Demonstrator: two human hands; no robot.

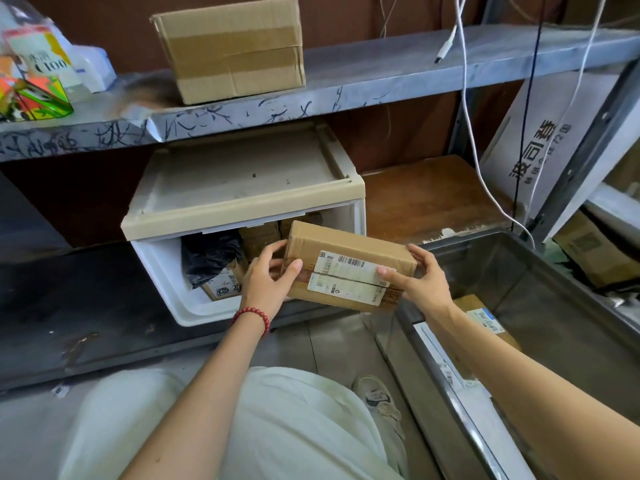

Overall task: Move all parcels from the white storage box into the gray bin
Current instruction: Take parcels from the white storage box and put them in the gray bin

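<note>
Centre frame, we see the left hand and right hand each grasping one end of a labelled cardboard parcel. It is held clear of both containers, likely for carrying right. The gray bin, lower right, holds a few labelled parcels. Behind, the white storage box holds a black bag and brown boxes.

Premises: a parcel storeroom. Evidence: a scuffed, scribbled-on metal shelf carrying a taped cardboard carton; labelled parcels inside a white storage box; a gray bin beside it.
</note>
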